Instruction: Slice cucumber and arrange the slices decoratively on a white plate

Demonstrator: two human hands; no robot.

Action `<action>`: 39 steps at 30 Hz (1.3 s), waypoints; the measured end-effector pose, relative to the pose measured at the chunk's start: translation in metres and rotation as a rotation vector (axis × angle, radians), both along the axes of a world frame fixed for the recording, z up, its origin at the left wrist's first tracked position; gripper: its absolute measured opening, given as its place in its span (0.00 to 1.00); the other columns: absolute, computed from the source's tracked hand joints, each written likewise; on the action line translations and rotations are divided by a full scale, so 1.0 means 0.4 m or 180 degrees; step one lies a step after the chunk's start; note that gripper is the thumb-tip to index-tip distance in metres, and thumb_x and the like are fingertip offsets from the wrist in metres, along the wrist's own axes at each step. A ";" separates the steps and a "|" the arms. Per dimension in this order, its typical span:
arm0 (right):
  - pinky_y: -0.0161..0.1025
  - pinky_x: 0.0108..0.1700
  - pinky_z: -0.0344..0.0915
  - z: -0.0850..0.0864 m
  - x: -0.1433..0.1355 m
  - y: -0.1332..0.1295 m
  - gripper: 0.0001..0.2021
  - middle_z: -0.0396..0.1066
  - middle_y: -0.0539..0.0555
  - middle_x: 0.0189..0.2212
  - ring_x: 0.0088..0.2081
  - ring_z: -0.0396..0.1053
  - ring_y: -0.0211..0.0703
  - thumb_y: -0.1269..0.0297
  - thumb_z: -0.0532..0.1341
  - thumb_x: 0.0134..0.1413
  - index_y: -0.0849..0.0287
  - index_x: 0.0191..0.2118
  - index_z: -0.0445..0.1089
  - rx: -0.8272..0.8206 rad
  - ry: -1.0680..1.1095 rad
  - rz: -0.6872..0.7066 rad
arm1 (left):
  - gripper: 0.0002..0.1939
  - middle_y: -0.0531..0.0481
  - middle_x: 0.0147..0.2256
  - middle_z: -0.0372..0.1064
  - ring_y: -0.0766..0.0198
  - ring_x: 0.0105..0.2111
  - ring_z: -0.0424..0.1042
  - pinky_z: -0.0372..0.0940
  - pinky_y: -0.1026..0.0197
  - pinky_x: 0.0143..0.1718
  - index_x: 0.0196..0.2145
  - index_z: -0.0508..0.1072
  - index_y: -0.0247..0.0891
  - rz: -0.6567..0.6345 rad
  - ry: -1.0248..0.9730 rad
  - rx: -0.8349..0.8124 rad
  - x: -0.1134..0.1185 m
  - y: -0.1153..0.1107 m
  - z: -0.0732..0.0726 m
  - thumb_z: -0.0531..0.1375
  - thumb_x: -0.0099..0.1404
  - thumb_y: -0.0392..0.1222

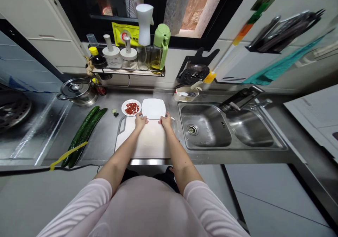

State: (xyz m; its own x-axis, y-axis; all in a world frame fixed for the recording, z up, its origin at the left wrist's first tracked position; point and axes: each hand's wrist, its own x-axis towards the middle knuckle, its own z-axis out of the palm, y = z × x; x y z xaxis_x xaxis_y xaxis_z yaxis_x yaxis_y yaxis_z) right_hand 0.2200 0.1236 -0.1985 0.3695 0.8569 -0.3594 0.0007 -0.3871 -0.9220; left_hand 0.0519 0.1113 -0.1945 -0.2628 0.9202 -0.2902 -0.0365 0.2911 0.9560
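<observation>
My left hand [141, 120] and right hand [165, 121], nearly closed, pinch one square plate [153, 108] | at its 9 o'clock, one round plate [123, 108] | toward 8 o'clock, two cucumbers [88, 135]

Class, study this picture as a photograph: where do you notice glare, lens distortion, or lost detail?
In the head view, the wide lens seems to splay the window frame outward; in the head view, pale glare streaks the steel counter at left; also in the head view, the white plate is so bright that little surface detail shows.
</observation>
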 end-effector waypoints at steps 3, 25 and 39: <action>0.29 0.20 0.67 0.000 -0.006 0.001 0.24 0.63 0.41 0.18 0.17 0.67 0.35 0.75 0.55 0.53 0.65 0.57 0.55 -0.0067 -0.0194 -0.0059 | 0.19 0.57 0.22 0.67 0.67 0.22 0.72 0.70 0.64 0.26 0.46 0.59 0.36 0.0043 0.0097 0.0219 0.002 -0.027 0.006 0.60 0.60 0.42; 0.36 0.37 0.59 0.123 0.111 -0.279 0.18 0.70 0.51 0.29 0.32 0.67 0.44 0.57 0.53 0.56 0.60 0.48 0.68 -0.0075 -0.2673 0.0644 | 0.23 0.36 0.44 0.66 0.46 0.49 0.63 0.57 0.45 0.53 0.48 0.70 0.32 0.1069 0.2938 0.0003 -0.399 -0.027 0.032 0.61 0.57 0.47; 0.43 0.45 0.59 0.145 0.149 -0.424 0.24 0.61 0.61 0.49 0.50 0.61 0.54 0.52 0.55 0.58 0.58 0.57 0.60 -0.0865 -0.3517 0.1008 | 0.17 0.44 0.43 0.70 0.63 0.42 0.69 0.63 0.58 0.50 0.46 0.69 0.36 0.1136 0.1165 0.1054 -0.356 -0.105 0.064 0.58 0.59 0.43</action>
